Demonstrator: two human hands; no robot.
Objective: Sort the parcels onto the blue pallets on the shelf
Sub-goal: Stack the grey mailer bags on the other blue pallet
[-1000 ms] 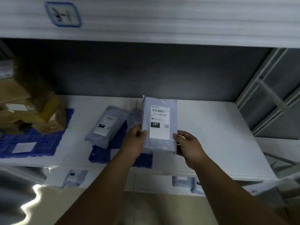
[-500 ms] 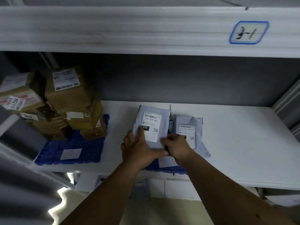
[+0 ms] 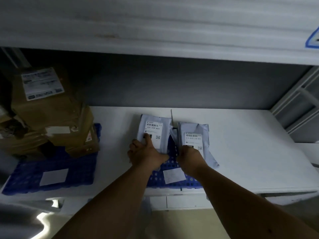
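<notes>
Right fingers hidden behind the right hand (image 3: pixel 189 158) over the right parcel (image 3: pixel 196 140), blue tag (image 3: pixel 313 38) cut off at the right edge, small print on the left parcel (image 3: pixel 153 130) unreadable, brown boxes (image 3: pixel 48 111) cropped at left.

Two grey poly mailers: one (image 3: pixel 153 131) at 12 o'clock, one (image 3: pixel 195 140) at 1. Two blue pallets (image 3: pixel 51 175) (image 3: pixel 172 176). About four brown cardboard parcels (image 3: pixel 51 114) stacked at 9 o'clock; exact number unclear.
</notes>
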